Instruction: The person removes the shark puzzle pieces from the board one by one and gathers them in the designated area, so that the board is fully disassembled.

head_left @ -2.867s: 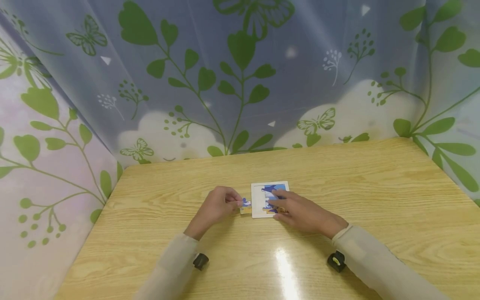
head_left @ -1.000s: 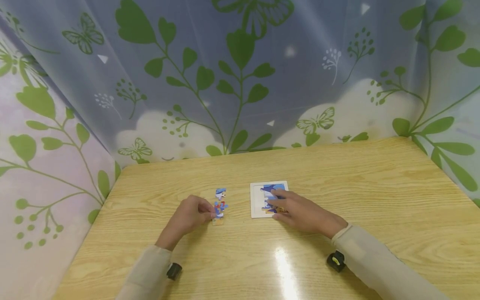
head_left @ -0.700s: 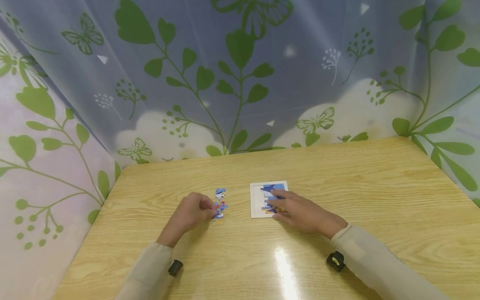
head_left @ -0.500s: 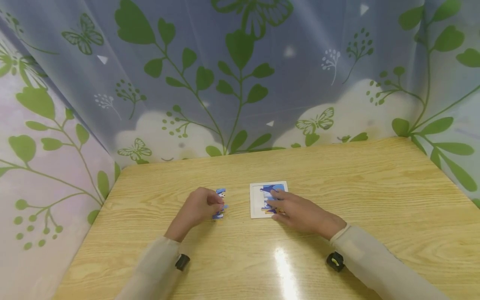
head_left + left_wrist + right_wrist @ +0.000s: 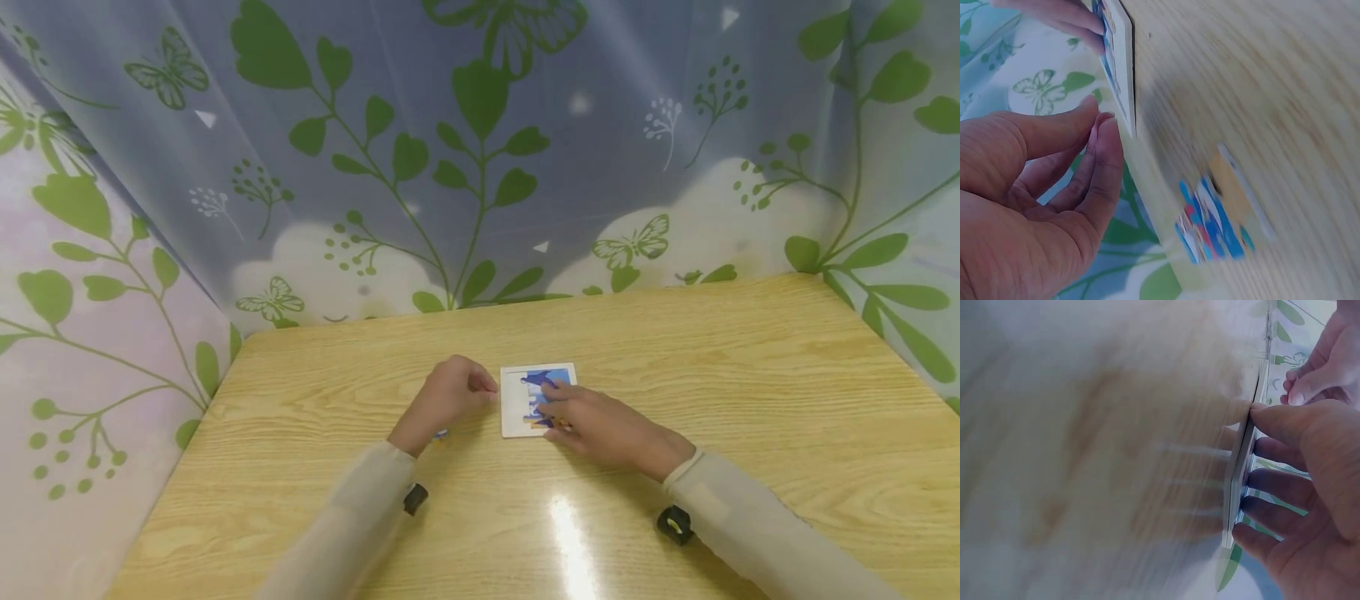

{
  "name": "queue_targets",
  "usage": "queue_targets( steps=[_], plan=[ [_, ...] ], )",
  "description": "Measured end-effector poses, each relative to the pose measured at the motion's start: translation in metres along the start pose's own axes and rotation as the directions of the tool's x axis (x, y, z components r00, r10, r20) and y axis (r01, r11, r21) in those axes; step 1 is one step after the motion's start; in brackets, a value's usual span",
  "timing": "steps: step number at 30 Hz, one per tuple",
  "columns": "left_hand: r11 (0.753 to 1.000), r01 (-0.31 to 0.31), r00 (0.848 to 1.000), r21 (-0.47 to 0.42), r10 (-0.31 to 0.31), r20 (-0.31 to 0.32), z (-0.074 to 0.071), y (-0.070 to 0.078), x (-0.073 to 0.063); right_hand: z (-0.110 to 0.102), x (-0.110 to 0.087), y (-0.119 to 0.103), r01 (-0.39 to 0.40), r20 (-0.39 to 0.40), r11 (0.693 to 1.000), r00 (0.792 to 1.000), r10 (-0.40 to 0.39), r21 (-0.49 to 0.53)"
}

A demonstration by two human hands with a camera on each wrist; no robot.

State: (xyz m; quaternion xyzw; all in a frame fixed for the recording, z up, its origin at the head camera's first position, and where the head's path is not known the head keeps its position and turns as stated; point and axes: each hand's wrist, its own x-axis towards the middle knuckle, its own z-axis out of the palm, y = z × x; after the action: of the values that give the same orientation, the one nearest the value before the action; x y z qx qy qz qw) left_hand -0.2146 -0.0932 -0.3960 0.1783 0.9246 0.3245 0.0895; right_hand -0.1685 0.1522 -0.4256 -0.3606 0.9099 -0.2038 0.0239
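Note:
A square jigsaw puzzle board point(image 5: 513, 417) with a pale rim lies on the table. Its left strip shows bare, while blue picture pieces point(image 5: 537, 380) fill the visible part further right. My right hand point(image 5: 600, 423) rests on the board with fingers spread, and covers part of the picture. Close to the board's left edge, my left hand point(image 5: 447, 393) hovers with loosely curled fingers; in the left wrist view thumb and fingertips come together and no piece shows between them. Loose puzzle pieces point(image 5: 1213, 215), coloured blue, red, white and orange, lie on the table beneath the left wrist.
The wood-grain table point(image 5: 675, 350) reaches back to a patterned curtain point(image 5: 375, 167) with green leaves and butterflies. Each forearm carries a small black wrist camera point(image 5: 675, 524). A bright glare streak marks the table in front of the board.
My left hand first moved left from the board to the loose pieces, touched them, then came back right to the board's left edge. The right hand has stayed on the board.

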Motion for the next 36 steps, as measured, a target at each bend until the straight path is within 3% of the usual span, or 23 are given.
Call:
queue_targets(
  steps=[8, 14, 23, 36],
  plan=[
    [1.000, 0.007, 1.000, -0.003, -0.007, 0.007, 0.014, 0.008, 0.019, -0.002, 0.000, -0.002, 0.014, -0.020, 1.000, 1.000, -0.014, 0.006],
    [0.999, 0.038, 0.999, 0.002, -0.038, 0.002, 0.022, 0.014, 0.029, -0.007, -0.004, 0.001, -0.009, -0.050, 0.998, 0.999, 0.006, -0.060],
    [0.997, 0.080, 0.997, 0.013, -0.080, -0.019, 0.029, 0.017, 0.035, -0.007, -0.006, 0.003, -0.070, -0.022, 0.996, 0.997, 0.069, -0.047],
    [0.991, 0.132, 0.990, -0.010, -0.132, -0.050, 0.035, 0.019, 0.037, -0.007, -0.004, 0.007, -0.039, -0.027, 0.998, 0.999, 0.038, -0.048]
  ],
)
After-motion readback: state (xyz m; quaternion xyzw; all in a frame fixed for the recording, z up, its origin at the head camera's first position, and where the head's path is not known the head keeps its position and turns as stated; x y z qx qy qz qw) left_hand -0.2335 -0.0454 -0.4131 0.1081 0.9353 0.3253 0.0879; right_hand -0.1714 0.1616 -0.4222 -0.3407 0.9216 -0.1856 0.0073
